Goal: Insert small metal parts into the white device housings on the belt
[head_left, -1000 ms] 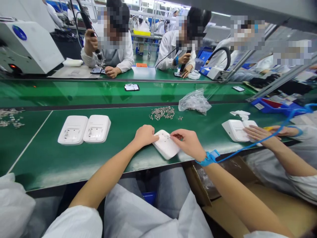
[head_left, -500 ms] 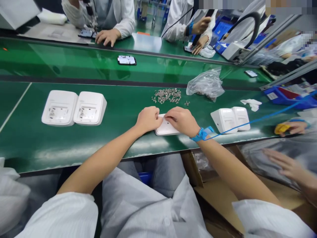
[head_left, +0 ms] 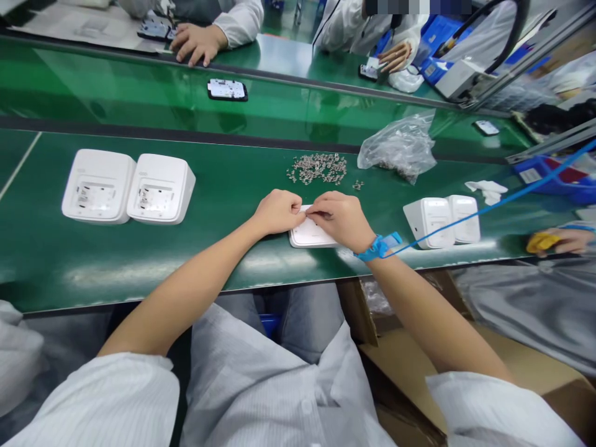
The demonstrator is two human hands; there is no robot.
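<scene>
Both your hands sit on one white housing (head_left: 308, 236) lying flat on the green bench (head_left: 233, 205), near its front edge, approx centre of view. Your left hand (head_left: 278, 212) is curled w/ fingertips pinched together at the housing's top-left corner; your right hand (head_left: 341, 218) is likewise curled, thumb + forefinger pinched at the same spot, so the two sets of fingertips nearly meet. Whatever sits between the fingertips is too small to tell. Most of the housing is covered by your hands; only its near edge shows.

Your right wrist carries a blue wrist strap (head_left: 378, 246), w/ a blue cord (head_left: 493, 206) running off to the right.

Just beyond your hands: a loose pile of small metal parts (head_left: 319, 169), and beside it to the right a crumpled clear plastic bag (head_left: 399, 149). Left, well apart from you: two white housings (head_left: 129, 187) side by side, touching. Right: another pair of white units (head_left: 442, 220), also touching, w/ a scrap of white paper (head_left: 487, 188) behind them.

Far right edge: a co-worker's hand (head_left: 565, 239) next to sth yellow. Far belt carries a dark-framed board (head_left: 227, 90); other people's hands work across it
</scene>
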